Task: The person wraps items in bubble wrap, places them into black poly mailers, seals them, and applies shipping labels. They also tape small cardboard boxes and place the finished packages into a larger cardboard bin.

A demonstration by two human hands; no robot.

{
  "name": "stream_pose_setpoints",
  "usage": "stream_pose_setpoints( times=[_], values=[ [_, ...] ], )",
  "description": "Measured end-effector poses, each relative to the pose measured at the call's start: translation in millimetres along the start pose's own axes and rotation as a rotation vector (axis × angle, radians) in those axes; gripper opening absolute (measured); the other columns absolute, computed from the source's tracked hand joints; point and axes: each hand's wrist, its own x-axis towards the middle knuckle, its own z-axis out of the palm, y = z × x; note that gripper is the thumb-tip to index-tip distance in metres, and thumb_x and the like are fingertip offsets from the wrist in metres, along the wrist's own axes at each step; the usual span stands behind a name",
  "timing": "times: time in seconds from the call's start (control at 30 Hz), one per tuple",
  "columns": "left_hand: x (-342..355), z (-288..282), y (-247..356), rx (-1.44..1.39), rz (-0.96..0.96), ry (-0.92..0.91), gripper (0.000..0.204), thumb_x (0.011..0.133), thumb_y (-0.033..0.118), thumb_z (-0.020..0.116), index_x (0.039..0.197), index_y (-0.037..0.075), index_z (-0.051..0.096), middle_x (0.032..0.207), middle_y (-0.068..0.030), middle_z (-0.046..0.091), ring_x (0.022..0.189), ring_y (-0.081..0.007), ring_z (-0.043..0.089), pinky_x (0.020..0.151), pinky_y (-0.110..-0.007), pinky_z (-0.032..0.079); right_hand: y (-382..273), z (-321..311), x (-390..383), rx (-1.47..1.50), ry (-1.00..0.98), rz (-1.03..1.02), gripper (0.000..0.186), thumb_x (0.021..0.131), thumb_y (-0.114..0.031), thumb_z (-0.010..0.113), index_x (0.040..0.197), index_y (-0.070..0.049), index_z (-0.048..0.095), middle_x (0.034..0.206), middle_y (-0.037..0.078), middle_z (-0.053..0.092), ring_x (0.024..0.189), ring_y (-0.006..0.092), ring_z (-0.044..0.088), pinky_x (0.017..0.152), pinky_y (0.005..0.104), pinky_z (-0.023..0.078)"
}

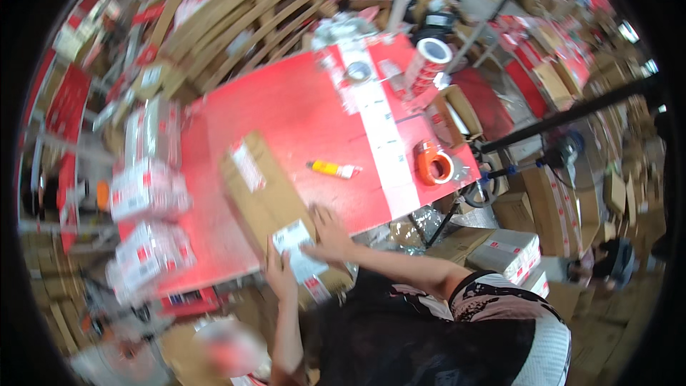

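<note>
Dark hair and a patterned sleeve fill the bottom of the view, and from there both forearms reach up to a brown cardboard box (268, 196) lying on the red table (286, 104). Right hand (327, 234) is spread flat, fingers released and pressing down on the near end of the box, just beside a white shipping label (299, 249). Left hand (280, 271) sits at the label's lower left edge, fingers up against the paper; whether it pinches the label or only steadies it, I cannot tell. That label lies on the box's near end, right at the table's front edge, and the box runs away from the person at a slant, with a second white sticker at its far corner. Further out on the table, well apart from the hands, a yellow marker (333, 168) lies on its side, and an orange tape dispenser (434, 163) rests near the right edge. A big roll of red-and-white tape (429, 63) stands at the far right corner. Left of the table, plastic-wrapped white and red packages (146, 196) pile up, and flattened cardboard (250, 18) is stacked behind.
</note>
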Motion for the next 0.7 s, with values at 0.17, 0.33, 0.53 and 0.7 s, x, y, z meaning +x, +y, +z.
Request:
stream_pose_setpoints(
  times=[0.17, 0.33, 0.53, 0.7],
  values=[
    [9.3, -22.7, 25.4, -0.423, -0.066, -0.035, 0.066, 0.111, 0.01, 0.06, 0.172, 0.001, 0.037, 0.176, -0.0224, 0.041, 0.158, -0.0309, 0.044, 0.127, -0.045, 0.038, -17.9, -74.4, 40.1, 0.813, -0.075, -0.069, 0.111, 0.087, -0.027, 0.089, 0.176, -0.006, 0.026, 0.172, 0.03, 0.04, 0.158, 0.0352, 0.044, 0.128, 0.0477, 0.039],
    [81.9, -32.4, 60.5, 0.125, 0.265, -0.242, 0.072, 0.117, 0.032, 0.053, 0.178, 0.008, 0.022, 0.179, -0.0186, 0.033, 0.161, -0.0317, 0.039, 0.125, -0.049, 0.04, -12.2, -246.2, 233.7, 1.744, 0.514, -0.195, 0.123, 0.098, -0.035, 0.083, 0.179, -0.019, -0.007, 0.164, 0.021, 0.054, 0.146, 0.0263, 0.057, 0.12, 0.0483, 0.048],
    [52.6, -11.5, 5.5, -0.058, -0.288, -0.944, 0.068, 0.116, 0.039, 0.059, 0.173, 0.008, 0.036, 0.164, -0.0176, 0.055, 0.142, -0.0296, 0.06, 0.113, -0.047, 0.052, 11.3, -223.9, 174.6, 0.861, 0.569, -0.6, 0.033, 0.107, -0.039, 0.073, 0.112, -0.007, 0.078, 0.094, 0.003, 0.078, 0.082, 0.01, 0.07, 0.072, 0.0342, 0.057],
    [-6.4, -4.3, -21.9, 0.096, 0.037, -1.322, 0.059, 0.112, 0.018, 0.067, 0.165, 0.003, 0.047, 0.154, -0.0216, 0.065, 0.143, -0.0292, 0.063, 0.115, -0.039, 0.052, 114.1, -85.1, -143.4, 1.042, 0.568, 0.362, 0.031, 0.104, -0.026, 0.079, 0.126, -0.005, 0.08, 0.1, 0.007, 0.082, 0.082, 0.0127, 0.074, 0.075, 0.032, 0.061]
  ],
)
